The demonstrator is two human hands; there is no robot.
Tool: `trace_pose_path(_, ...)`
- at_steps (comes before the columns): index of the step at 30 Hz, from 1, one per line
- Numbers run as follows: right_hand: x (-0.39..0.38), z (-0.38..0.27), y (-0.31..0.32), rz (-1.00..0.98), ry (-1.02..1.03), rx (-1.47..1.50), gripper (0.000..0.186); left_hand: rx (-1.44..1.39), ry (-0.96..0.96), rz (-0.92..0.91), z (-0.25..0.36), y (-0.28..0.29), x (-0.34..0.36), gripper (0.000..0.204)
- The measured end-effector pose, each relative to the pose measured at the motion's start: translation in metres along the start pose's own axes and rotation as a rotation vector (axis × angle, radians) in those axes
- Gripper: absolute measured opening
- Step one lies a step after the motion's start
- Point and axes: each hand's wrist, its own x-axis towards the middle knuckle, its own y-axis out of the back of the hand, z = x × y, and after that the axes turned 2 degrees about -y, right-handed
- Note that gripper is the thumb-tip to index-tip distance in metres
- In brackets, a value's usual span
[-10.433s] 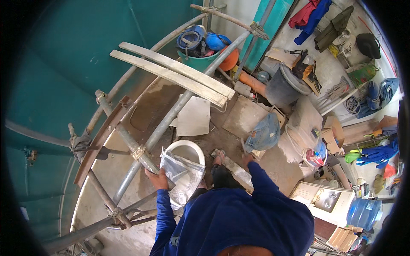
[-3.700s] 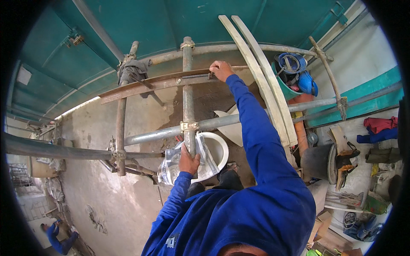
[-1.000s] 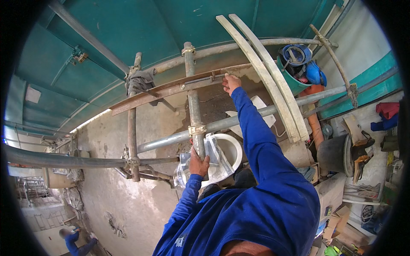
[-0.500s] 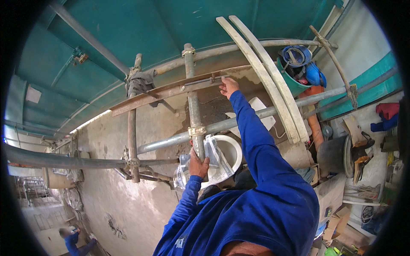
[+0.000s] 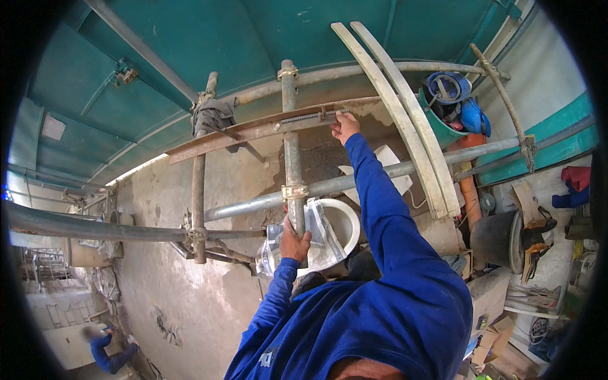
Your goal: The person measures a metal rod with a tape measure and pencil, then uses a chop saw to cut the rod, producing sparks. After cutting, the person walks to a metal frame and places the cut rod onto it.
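My left hand (image 5: pixel 295 244) is wrapped round the lower end of a grey steel scaffold pipe (image 5: pixel 293 161). That pipe crosses under a rusty steel angle bar (image 5: pixel 253 132). With arm stretched forward, my right hand (image 5: pixel 345 128) pinches the right end of a thin ribbed metal rod (image 5: pixel 301 118), which lies along the angle bar. A small upright metal piece (image 5: pixel 322 114) stands at the rod near my fingers. Below the pipe's end is a white round basin (image 5: pixel 348 221), with clear plastic wrapping (image 5: pixel 320 237) partly over it. My left palm hides part of the pipe.
Scaffold pipes (image 5: pixel 253 204) cross in front of me, one draped with a grey cloth (image 5: pixel 214 116). Two long pale strips (image 5: pixel 405 126) lean across at right. Beyond them, blue helmets (image 5: pixel 474 116) fill a green bucket (image 5: pixel 437 126). Another person (image 5: pixel 107 349) is far off at lower left.
The view has shifted slightly, so the scaffold sits a little further right and higher. Both hands keep their grips. The distant person's posture has changed a little.
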Motion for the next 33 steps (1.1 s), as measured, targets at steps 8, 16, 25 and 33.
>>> trace_pose_path(8, 0.001, 0.004, -0.001, -0.027, 0.044, 0.072, 0.016, 0.029, 0.009, 0.011, -0.002, -0.003, 0.000, 0.083)
trace_pose_path(16, -0.022, 0.006, 0.016, -0.106, -0.018, 0.042, 0.026, 0.097, -0.008, 0.028, -0.007, -0.004, 0.002, 0.090)
trace_pose_path(25, -0.117, 0.032, 0.069, -0.389, -0.132, -0.069, 0.027, 0.178, 0.208, -0.021, 0.004, -0.001, 0.000, 0.090)
trace_pose_path(33, -0.208, 0.098, 0.140, -0.394, -0.473, -0.209, 0.022, 0.223, 0.158, -0.001, 0.004, -0.002, 0.001, 0.085)
